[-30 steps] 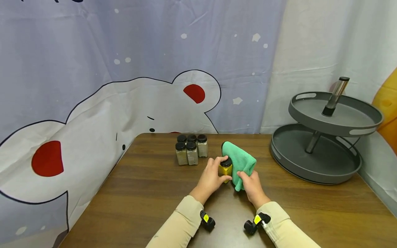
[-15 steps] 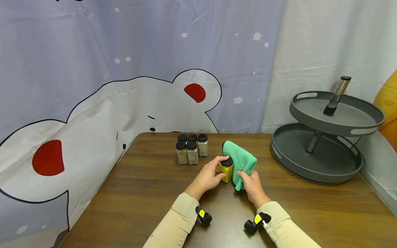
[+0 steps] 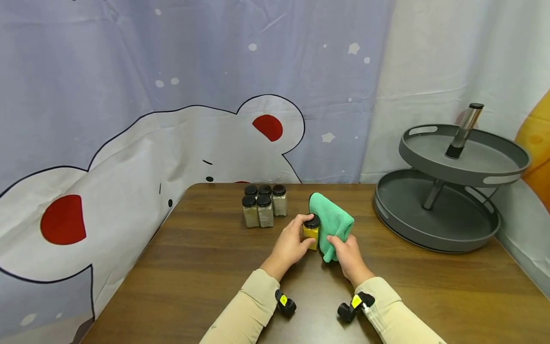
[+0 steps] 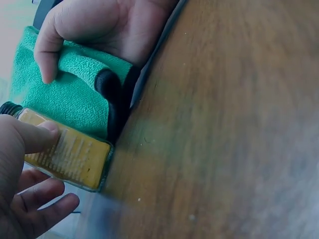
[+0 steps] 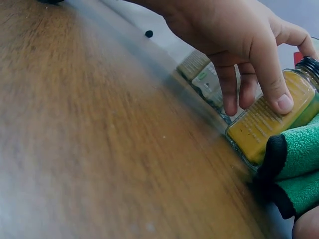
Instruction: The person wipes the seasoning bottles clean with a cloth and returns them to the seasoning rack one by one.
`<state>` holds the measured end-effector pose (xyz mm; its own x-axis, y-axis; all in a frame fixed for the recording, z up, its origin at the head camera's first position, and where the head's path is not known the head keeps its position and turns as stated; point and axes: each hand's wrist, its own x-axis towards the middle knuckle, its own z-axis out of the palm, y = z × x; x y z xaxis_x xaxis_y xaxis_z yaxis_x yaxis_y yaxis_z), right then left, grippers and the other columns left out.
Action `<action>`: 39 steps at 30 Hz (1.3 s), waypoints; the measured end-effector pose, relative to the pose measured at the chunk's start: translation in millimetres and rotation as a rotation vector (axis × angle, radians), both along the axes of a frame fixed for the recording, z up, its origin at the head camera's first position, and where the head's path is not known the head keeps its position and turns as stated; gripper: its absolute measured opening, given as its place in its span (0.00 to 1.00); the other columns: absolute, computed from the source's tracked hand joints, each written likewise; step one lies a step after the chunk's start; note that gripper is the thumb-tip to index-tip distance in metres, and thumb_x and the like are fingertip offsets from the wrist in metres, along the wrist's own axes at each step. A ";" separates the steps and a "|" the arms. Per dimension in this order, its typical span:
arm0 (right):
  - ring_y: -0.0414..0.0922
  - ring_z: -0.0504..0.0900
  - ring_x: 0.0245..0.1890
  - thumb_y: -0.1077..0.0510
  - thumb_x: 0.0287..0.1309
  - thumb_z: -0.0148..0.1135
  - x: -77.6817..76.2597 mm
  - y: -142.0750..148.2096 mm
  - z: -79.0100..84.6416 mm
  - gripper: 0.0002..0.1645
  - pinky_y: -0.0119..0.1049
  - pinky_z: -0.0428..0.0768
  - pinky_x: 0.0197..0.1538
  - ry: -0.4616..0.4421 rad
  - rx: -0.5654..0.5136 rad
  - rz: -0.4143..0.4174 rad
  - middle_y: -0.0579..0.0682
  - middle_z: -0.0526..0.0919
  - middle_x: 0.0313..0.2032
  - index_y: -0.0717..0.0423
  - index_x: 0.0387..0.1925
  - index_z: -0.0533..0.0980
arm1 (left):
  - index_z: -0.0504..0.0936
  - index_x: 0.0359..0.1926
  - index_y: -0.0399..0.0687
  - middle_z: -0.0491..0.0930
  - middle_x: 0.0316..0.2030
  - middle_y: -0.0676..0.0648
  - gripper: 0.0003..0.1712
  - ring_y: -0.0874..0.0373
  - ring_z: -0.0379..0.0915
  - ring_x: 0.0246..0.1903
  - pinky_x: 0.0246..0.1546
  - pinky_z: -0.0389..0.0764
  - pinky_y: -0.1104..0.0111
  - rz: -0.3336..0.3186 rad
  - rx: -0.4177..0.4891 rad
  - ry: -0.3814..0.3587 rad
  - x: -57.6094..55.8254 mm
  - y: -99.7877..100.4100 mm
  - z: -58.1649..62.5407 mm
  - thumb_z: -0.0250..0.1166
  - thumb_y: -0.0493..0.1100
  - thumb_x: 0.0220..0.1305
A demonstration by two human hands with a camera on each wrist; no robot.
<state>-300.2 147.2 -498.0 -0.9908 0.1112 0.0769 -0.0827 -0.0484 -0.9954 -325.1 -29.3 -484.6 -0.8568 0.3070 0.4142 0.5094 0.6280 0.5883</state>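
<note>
Between the thumb and fingers of my left hand is a square glass spice jar of yellow powder, standing upright on the table. The index finger reaches its black lid, and in the left wrist view the thumb presses on the jar's printed face. My right hand grips a folded green cloth with black edging, thumb on top. The cloth stands close along the jar's right side; in the right wrist view its fold overlaps the jar. The right fingers behind the cloth are hidden.
Several black-lidded spice jars with pale contents stand grouped at the table's back, left of the hands. A grey two-tier round tray stand occupies the right side. A printed curtain hangs behind the wooden table.
The left hand has shifted its hold, and the yellow jar has turned a little. Its thumb has drawn back from the front of the jar toward the side. The right hand and cloth barely move.
</note>
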 end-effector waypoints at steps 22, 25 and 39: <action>0.39 0.80 0.30 0.70 0.50 0.57 1.7 1.6 -2.7 0.13 0.32 0.80 0.36 0.063 -0.023 -0.046 0.48 0.82 0.30 0.75 0.39 0.77 | 0.71 0.63 0.56 0.75 0.51 0.45 0.34 0.45 0.82 0.42 0.43 0.83 0.55 0.160 -0.026 0.084 0.0 3.0 -3.1 0.77 0.48 0.58; 0.39 0.79 0.30 0.68 0.54 0.58 2.8 1.0 -2.2 0.13 0.32 0.79 0.36 0.036 0.046 -0.021 0.49 0.82 0.31 0.74 0.40 0.77 | 0.71 0.63 0.55 0.75 0.51 0.44 0.34 0.45 0.82 0.43 0.45 0.82 0.56 0.141 -0.038 0.100 -0.2 1.1 -3.8 0.76 0.47 0.59; 0.41 0.78 0.31 0.64 0.63 0.59 0.9 -1.0 0.9 0.12 0.33 0.79 0.37 -0.021 0.130 0.006 0.50 0.82 0.32 0.72 0.42 0.77 | 0.69 0.64 0.53 0.75 0.54 0.48 0.32 0.58 0.77 0.43 0.46 0.80 0.68 -0.182 -0.046 -0.011 -4.9 -23.7 2.6 0.73 0.40 0.63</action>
